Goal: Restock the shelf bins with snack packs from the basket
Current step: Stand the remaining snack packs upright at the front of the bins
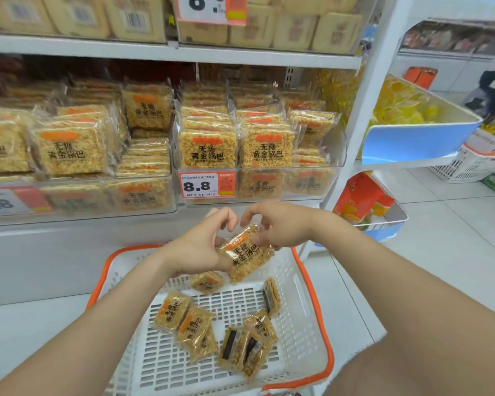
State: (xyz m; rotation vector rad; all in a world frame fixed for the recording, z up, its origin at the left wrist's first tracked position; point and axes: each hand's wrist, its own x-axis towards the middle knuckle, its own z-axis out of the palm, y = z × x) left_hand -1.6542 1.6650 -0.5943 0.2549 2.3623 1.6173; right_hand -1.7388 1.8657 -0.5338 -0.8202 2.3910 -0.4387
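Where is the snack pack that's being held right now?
Head view, centre frame: the snack pack is held between the left hand and right hand over the basket, just below the middle 8.8 price tag.

8.8 price tag (207,184), blue-fronted side tray (417,142) holding yellow packs (397,110), white tiled floor (452,230)

Our two bare forearms reach in from the near left and near right and meet at the middle. Our left hand (200,248) cups the snack pack (245,260) from its left side, fingers curled. Our right hand (282,225) arches over its far right edge, fingertips pinching it.
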